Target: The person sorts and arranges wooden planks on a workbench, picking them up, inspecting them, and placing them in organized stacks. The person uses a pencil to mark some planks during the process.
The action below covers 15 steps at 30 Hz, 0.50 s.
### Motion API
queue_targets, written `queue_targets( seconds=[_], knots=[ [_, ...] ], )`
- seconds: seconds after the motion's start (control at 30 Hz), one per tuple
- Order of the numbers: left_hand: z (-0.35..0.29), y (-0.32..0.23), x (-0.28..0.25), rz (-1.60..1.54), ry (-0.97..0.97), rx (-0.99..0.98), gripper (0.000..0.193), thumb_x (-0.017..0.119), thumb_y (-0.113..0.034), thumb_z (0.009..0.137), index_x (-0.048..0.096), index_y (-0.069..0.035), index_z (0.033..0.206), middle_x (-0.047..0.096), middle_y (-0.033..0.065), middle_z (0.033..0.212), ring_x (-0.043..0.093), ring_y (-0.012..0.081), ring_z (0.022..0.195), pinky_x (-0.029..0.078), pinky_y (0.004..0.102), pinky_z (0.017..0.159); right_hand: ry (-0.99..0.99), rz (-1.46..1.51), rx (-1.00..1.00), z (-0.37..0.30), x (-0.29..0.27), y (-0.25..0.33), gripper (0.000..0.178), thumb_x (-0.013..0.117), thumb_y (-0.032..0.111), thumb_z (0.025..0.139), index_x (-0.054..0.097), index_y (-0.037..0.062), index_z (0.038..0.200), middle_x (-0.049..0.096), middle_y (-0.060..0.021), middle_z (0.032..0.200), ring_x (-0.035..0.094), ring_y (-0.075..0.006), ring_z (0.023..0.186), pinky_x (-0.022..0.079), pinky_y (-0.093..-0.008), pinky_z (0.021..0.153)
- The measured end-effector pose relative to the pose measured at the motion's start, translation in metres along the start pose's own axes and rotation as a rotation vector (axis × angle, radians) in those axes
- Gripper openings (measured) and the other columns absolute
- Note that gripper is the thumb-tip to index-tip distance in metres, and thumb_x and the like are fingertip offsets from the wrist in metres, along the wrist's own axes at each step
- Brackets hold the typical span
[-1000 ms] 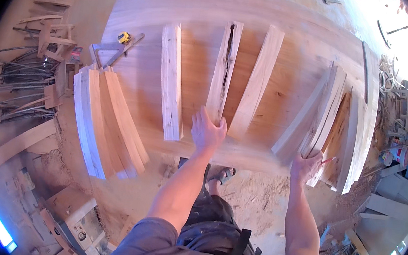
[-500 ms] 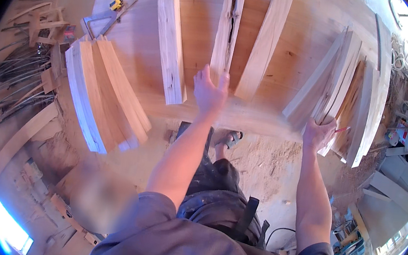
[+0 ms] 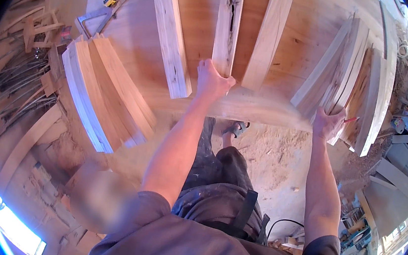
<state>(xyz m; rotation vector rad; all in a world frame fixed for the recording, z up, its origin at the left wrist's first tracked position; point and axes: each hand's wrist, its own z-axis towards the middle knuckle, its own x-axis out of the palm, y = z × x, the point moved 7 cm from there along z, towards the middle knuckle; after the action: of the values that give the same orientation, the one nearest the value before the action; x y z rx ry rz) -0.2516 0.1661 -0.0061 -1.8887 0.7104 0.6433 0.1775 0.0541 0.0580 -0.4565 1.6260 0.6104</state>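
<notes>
A pale wooden board with a long dark crack [image 3: 230,26] lies lengthwise in the middle of the worktable. My left hand [image 3: 213,82] is closed around its near end. One plain board [image 3: 173,39] lies to its left and another [image 3: 269,37] to its right, both apart from it. At the right of the table, several boards stand in a stack [image 3: 347,68]. My right hand [image 3: 327,123] grips the near end of one of them. A red pencil [image 3: 351,120] sticks out from between that hand's fingers.
Another group of boards [image 3: 108,92] sits at the table's left edge. Behind it lie a metal clamp [image 3: 103,19] and a yellow tape measure [image 3: 110,0]. Wood scraps [image 3: 40,30] pile up on the far left. Panel offcuts [image 3: 397,180] lean at the right; sawdust covers the floor [image 3: 270,159].
The view has shifted slightly. My left thumb has moved from the top of the cracked board down toward its near end. My right hand still grips the same stacked board.
</notes>
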Motion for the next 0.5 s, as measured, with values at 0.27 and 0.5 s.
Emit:
queue_targets(
  seconds=[0.27, 0.5],
  knots=[
    [-0.073, 0.006, -0.025, -0.971, 0.585, -0.408, 0.055, 0.077, -0.019, 0.073, 0.066, 0.004, 0.122, 0.068, 0.0064, 0.097, 0.066, 0.0202, 0.084, 0.055, 0.0361, 0.075, 0.068, 0.01, 0.037, -0.002, -0.005, 0.002, 0.082, 0.073, 0.029, 0.076, 0.044, -0.0016, 0.146, 0.059, -0.026, 0.135, 0.05, -0.0437, 0.131, 0.039, -0.0507, 0.115],
    [-0.173, 0.015, -0.022, -1.226, 0.739, -0.356, 0.065, 0.075, -0.024, 0.078, 0.061, 0.001, 0.136, 0.071, 0.0132, 0.121, 0.07, 0.0242, 0.108, 0.058, 0.04, 0.093, -0.204, 0.138, -0.117, -0.001, -0.016, -0.003, 0.078, 0.073, 0.024, 0.079, 0.043, 0.0001, 0.146, 0.06, -0.0228, 0.131, 0.052, -0.0425, 0.127, 0.039, -0.0522, 0.113]
  ],
)
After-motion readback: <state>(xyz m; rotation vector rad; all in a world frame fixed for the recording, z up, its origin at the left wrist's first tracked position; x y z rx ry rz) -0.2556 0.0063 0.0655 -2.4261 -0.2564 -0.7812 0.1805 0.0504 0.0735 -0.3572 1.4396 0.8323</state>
